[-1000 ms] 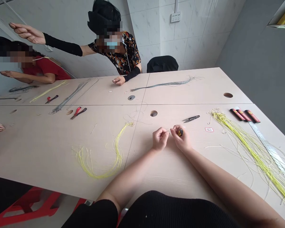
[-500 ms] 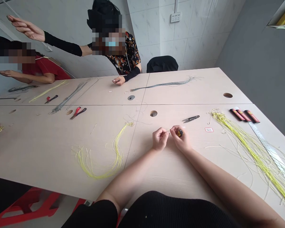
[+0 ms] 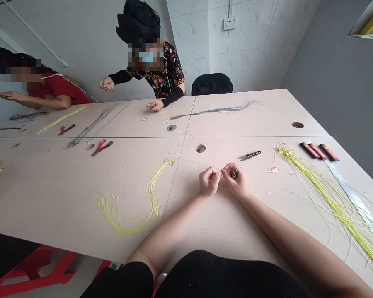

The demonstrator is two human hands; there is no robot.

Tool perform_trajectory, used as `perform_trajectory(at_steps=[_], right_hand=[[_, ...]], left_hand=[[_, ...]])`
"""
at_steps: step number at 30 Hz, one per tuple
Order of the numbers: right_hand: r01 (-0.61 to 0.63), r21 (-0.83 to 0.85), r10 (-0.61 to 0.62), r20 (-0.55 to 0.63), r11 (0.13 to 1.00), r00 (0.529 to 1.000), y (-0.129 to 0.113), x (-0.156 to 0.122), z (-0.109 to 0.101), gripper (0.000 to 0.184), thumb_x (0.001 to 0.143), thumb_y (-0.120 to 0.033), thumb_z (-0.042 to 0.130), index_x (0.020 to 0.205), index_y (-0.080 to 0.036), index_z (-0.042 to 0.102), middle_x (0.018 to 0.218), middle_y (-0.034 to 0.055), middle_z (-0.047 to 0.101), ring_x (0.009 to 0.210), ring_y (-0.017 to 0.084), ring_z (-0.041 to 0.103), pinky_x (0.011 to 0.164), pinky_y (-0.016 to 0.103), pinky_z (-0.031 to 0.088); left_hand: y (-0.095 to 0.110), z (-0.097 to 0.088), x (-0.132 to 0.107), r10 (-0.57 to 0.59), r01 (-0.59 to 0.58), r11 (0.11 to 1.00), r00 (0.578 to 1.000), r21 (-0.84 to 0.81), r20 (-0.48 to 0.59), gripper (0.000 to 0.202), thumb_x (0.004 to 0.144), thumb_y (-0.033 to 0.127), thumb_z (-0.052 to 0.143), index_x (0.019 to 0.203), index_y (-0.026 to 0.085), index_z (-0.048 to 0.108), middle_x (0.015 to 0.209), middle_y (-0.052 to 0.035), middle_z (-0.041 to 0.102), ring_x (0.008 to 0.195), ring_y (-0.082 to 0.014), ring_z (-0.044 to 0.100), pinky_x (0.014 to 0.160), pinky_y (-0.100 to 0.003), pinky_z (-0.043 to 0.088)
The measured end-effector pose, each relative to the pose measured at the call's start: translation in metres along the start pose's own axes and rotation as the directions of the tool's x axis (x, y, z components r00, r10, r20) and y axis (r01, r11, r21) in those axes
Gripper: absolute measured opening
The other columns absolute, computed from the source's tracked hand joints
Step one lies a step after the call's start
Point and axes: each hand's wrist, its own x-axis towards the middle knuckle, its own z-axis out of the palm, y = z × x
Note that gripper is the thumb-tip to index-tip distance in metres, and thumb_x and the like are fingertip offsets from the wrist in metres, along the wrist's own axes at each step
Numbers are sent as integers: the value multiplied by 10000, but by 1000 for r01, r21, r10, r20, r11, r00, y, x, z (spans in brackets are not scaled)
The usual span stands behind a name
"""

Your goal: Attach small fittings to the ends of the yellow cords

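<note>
My left hand [image 3: 209, 182] is closed in a pinch, its fingertips on a tiny end of thin cord [image 3: 220, 170]. Nearly touching it, my right hand [image 3: 237, 181] pinches at the same spot between thumb and forefinger. A black lighter with yellow markings [image 3: 235, 174] is tucked in the curled fingers of that hand; only one end shows. To the left lies a curved bundle of yellow cords [image 3: 155, 194] with small loops at its top. A larger bundle of yellow cords [image 3: 325, 192] spreads out to the right.
Thread snips [image 3: 250, 156] and a small label [image 3: 273, 170] lie beyond my hands. Three red-and-black lighters [image 3: 319, 151] sit by a metal ruler [image 3: 357, 203]. Red-handled pliers [image 3: 102, 147] and grey cords [image 3: 214, 110] lie farther off. Two co-workers [image 3: 172, 68] sit across the table.
The co-worker opposite has lowered a raised arm and drawn it in towards the table. My own hands stay almost in place, fingertips still together.
</note>
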Motion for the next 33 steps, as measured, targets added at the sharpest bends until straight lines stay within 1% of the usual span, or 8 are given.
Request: perform_trajectory(at_steps=[3,9,14,19,21,26,33], right_hand=[[0,-15,0,3,1000,1000,-1,0,0,255,812,-435,610,771,-197,530,594,-26,473,523,104,397,512,250,324],[6,0,-6,3,1000,1000,-4,0,1,287,805,-435,619,720,-198,480,584,-35,450,509,92,378,492,238,316],[12,-14,-12,-13,1000,1000,-3,0,0,303,795,-419,624,684,-204,440,567,-42,418,507,91,364,487,234,311],[28,-32,-28,-3,999,1000,-2,0,0,198,807,-374,605,774,-197,522,570,-43,438,507,95,379,499,240,314],[30,-42,-30,6,999,1000,-2,0,0,184,814,-366,592,783,-194,537,570,-41,446,503,94,379,496,242,307],[20,-48,-19,15,999,1000,-3,0,0,194,807,-363,596,751,-194,521,563,-40,450,499,93,377,492,242,302],[13,-42,-12,10,999,1000,-5,0,0,249,791,-387,616,705,-199,478,563,-38,440,501,95,369,484,239,298]], left_hand=[[0,0,0,15,-15,1000,1000,-1,5,355,796,381,576,553,177,417,474,57,347,461,-68,291,464,-221,253],[0,0,0,18,-18,1000,1000,9,-3,353,796,382,572,553,173,424,476,57,349,461,-66,296,459,-214,249],[0,0,0,-1,1,1000,1000,11,-6,375,784,407,584,542,173,417,472,58,341,463,-63,288,459,-215,245],[-1,0,0,-5,5,1000,1000,13,-8,358,781,390,583,544,172,426,476,57,345,470,-65,298,465,-214,252],[-1,0,0,2,-2,1000,1000,15,-7,342,783,374,577,549,171,433,480,56,352,471,-66,303,466,-213,255],[-1,0,0,17,-17,1000,1000,13,-3,327,791,348,560,552,172,424,480,58,339,469,-66,289,462,-211,247],[0,0,0,10,-10,1000,1000,3,-1,355,793,378,571,549,175,412,475,59,336,464,-65,287,458,-213,246]])
